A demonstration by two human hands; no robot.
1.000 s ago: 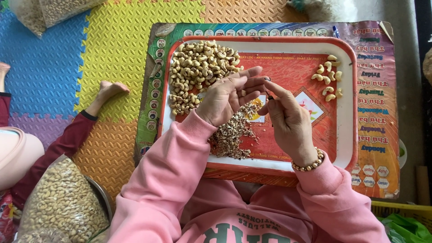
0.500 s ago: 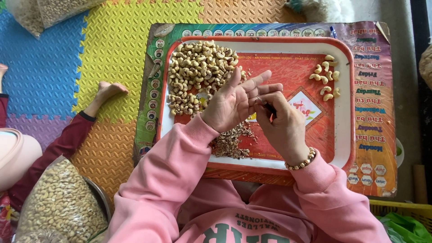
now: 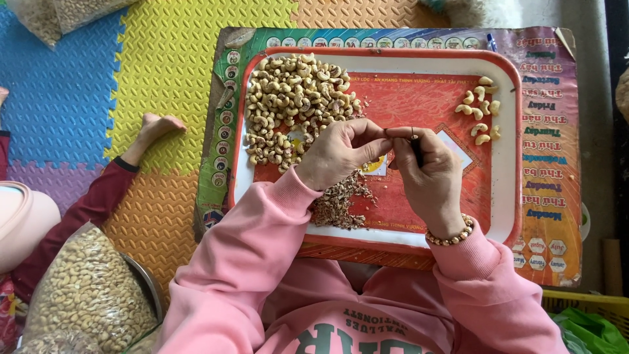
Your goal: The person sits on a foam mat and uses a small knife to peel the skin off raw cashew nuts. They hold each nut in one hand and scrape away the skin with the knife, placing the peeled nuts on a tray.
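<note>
My left hand (image 3: 341, 157) and my right hand (image 3: 426, 174) meet over the middle of a red tray with a white rim (image 3: 504, 196). Between the fingertips of both hands sits a small cashew nut, mostly hidden. My right hand also holds a thin dark tool (image 3: 417, 147) against it. A large heap of unpeeled cashews (image 3: 295, 105) fills the tray's far left. A small group of peeled pale cashews (image 3: 481, 111) lies at the far right. A pile of brown skin scraps (image 3: 341, 206) lies under my left wrist.
The tray rests on a colourful printed board (image 3: 550, 170) over foam floor mats (image 3: 157, 59). A clear bag of cashews (image 3: 85, 295) sits at the lower left, another bag (image 3: 59, 16) at the top left. Another person's leg and bare foot (image 3: 154, 131) lie left of the tray.
My left hand's fingers, spread half a second ago, have curled in to pinch the nut. Both hands stay over the tray's middle.
</note>
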